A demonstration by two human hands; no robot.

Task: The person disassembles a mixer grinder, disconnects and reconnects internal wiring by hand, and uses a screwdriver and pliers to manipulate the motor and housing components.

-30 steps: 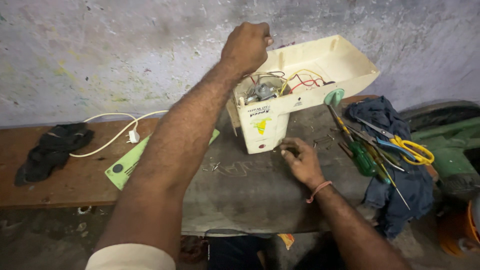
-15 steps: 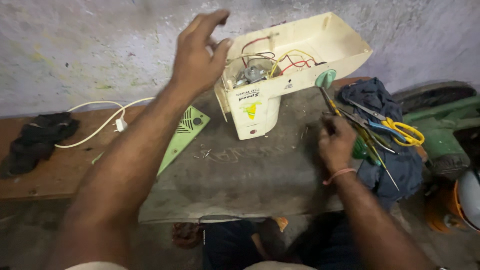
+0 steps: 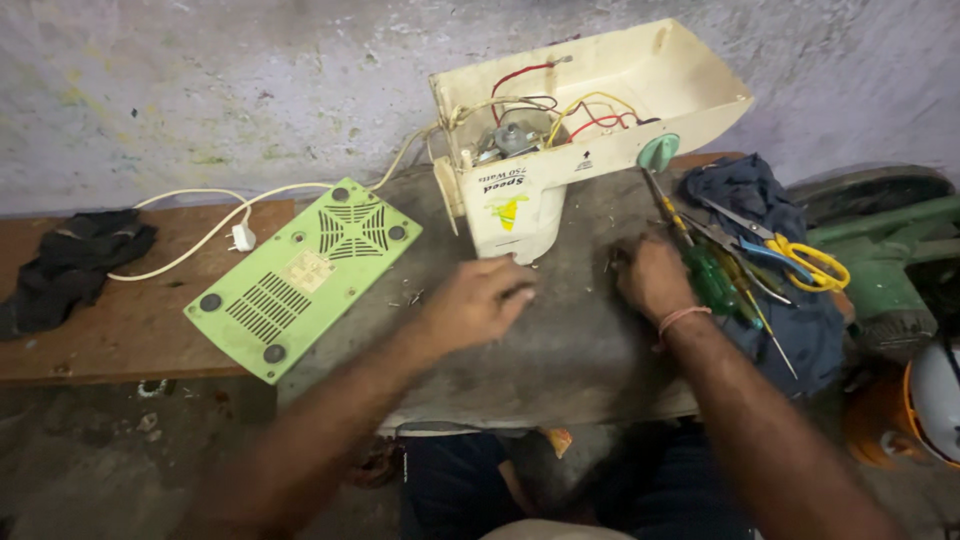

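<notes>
**Two hands on the worktop beside an opened appliance**

The left hand (image 3: 478, 300) is seen lying palm down on the grey worktop (image 3: 560, 360), just in front of the cream appliance housing (image 3: 560, 130). Its fingers (image 3: 512, 290) are loosely curled and drawn together, the tips pressed to the surface close to the foot of the housing; nothing can be made out in its grasp, though the view is slightly blurred.

The right hand (image 3: 655, 280) is laid on the worktop to the right of the housing, beside a green-handled screwdriver (image 3: 712, 282). Its fingers (image 3: 628, 262) are bent downward toward the surface, and whether something small is pinched beneath them cannot be told. A thin pink band is worn at the wrist.

The housing is set on its side at the back of the worktop, against the wall, with the open underside turned up. A small motor (image 3: 510, 140) and red, yellow and black wires (image 3: 590, 112) are exposed inside. A white cord (image 3: 200, 225) with a plug is trailed from it across the wooden bench (image 3: 110, 330) at the left.

A green vented base plate (image 3: 305, 270) is laid flat to the left of the housing. At the right, yellow-handled scissors (image 3: 815, 262) and other tools are spread on a dark blue cloth (image 3: 790, 320).
</notes>
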